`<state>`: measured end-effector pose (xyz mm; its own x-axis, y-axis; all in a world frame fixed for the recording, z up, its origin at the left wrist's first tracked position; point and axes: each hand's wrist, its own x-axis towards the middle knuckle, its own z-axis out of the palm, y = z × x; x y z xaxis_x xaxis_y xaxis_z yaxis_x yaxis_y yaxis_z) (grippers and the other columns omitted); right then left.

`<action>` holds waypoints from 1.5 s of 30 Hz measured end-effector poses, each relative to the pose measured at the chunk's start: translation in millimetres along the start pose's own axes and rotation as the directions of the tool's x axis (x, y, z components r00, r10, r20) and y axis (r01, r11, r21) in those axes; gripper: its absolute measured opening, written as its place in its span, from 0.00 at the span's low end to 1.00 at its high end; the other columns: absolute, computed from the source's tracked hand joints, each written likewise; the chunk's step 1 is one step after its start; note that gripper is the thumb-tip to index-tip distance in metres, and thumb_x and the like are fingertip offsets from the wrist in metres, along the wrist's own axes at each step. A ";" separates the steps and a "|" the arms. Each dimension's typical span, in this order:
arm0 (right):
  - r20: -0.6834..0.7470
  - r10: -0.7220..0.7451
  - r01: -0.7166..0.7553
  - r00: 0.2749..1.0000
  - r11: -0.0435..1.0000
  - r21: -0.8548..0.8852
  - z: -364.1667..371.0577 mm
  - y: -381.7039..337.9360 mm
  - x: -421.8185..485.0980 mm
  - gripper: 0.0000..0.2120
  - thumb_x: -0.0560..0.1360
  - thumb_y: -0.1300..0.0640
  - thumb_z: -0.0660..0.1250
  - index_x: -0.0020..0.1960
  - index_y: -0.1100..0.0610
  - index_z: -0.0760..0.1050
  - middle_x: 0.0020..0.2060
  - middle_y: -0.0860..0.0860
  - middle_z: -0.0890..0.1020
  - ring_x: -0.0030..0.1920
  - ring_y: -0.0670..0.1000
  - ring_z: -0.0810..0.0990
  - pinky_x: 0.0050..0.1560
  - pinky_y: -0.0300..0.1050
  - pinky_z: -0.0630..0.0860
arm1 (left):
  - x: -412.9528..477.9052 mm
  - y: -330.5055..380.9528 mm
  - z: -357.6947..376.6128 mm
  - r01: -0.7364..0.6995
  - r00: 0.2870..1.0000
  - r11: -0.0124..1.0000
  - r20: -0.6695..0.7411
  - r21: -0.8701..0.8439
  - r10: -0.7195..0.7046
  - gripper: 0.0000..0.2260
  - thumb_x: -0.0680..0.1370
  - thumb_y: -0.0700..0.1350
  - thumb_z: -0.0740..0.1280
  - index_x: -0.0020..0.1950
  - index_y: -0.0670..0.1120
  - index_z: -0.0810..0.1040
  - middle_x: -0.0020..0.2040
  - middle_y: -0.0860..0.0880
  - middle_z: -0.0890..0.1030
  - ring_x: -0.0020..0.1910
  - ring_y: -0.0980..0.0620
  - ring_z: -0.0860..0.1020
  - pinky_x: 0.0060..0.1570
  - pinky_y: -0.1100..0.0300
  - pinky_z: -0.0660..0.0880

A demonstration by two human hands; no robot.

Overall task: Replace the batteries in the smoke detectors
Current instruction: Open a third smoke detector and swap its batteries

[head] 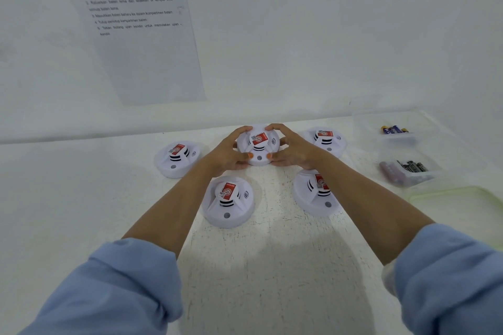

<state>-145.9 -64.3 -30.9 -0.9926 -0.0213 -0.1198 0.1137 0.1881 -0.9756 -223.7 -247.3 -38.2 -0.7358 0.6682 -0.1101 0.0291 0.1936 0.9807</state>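
Several white round smoke detectors with red labels lie on the white table. My left hand [227, 152] and my right hand [292, 148] both grip the middle back smoke detector [258, 145] from either side, thumbs on its front rim. Other detectors sit at the left [177, 159], front left [228, 201], front right [315, 193] and back right [325, 140]. A clear box at the right holds blue and yellow batteries [394, 130]. A nearer clear box holds dark batteries [405, 171].
A printed instruction sheet [141, 32] hangs on the white wall behind the table. A pale green lid [462, 207] lies at the right edge in front of the battery boxes. My blue sleeves fill the lower corners.
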 end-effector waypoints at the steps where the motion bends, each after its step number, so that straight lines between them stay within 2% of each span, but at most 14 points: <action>1: 0.000 0.000 0.000 1.000 1.000 0.000 -0.1 -0.1 -0.1 0.30 0.70 0.69 0.69 0.65 0.50 0.64 0.48 0.54 0.73 0.46 0.52 0.77 0.44 0.44 0.81 | 0.0 0.1 -0.1 -0.002 1.000 1.000 0.003 0.003 0.002 0.28 0.74 0.31 0.67 0.69 0.52 0.65 0.67 0.40 0.68 0.58 0.43 0.72 0.40 0.61 0.80; 18: -0.004 0.008 -0.008 1.000 1.000 0.007 0.5 -1.4 0.1 0.29 0.71 0.70 0.69 0.66 0.51 0.63 0.49 0.56 0.72 0.44 0.52 0.77 0.41 0.41 0.81 | -0.2 1.3 -0.1 0.012 1.000 1.000 0.006 0.008 -0.012 0.28 0.74 0.32 0.67 0.69 0.52 0.65 0.66 0.40 0.68 0.57 0.44 0.73 0.40 0.61 0.80; 26: -0.002 0.015 -0.015 1.000 1.000 -0.011 0.3 -1.1 0.4 0.29 0.71 0.69 0.69 0.65 0.50 0.64 0.50 0.57 0.72 0.47 0.54 0.77 0.45 0.45 0.81 | 0.2 0.5 0.0 0.010 1.000 1.000 0.009 0.009 -0.010 0.28 0.74 0.32 0.67 0.69 0.52 0.64 0.66 0.40 0.68 0.56 0.44 0.73 0.40 0.62 0.80; 33: -0.003 0.010 -0.010 1.000 1.000 -0.010 -0.1 -1.5 -0.8 0.29 0.71 0.69 0.69 0.67 0.51 0.63 0.47 0.53 0.74 0.45 0.50 0.77 0.45 0.43 0.80 | -0.5 2.1 0.9 0.013 1.000 1.000 0.010 0.011 -0.013 0.29 0.74 0.31 0.67 0.70 0.51 0.64 0.67 0.40 0.67 0.57 0.44 0.73 0.39 0.63 0.80; 45: -0.004 0.006 -0.006 1.000 1.000 -0.018 0.9 -1.8 -1.2 0.28 0.71 0.69 0.69 0.64 0.49 0.64 0.48 0.54 0.73 0.44 0.50 0.77 0.44 0.43 0.81 | -1.6 3.1 1.1 0.020 1.000 1.000 0.012 0.002 -0.020 0.29 0.74 0.31 0.67 0.70 0.51 0.64 0.66 0.40 0.67 0.57 0.44 0.73 0.39 0.63 0.80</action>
<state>-144.9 -65.5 -29.1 -0.9920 -0.0166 -0.1249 0.1188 0.2063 -0.9712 -221.7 -247.0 -35.2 -0.7279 0.6730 -0.1315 0.0159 0.2082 0.9780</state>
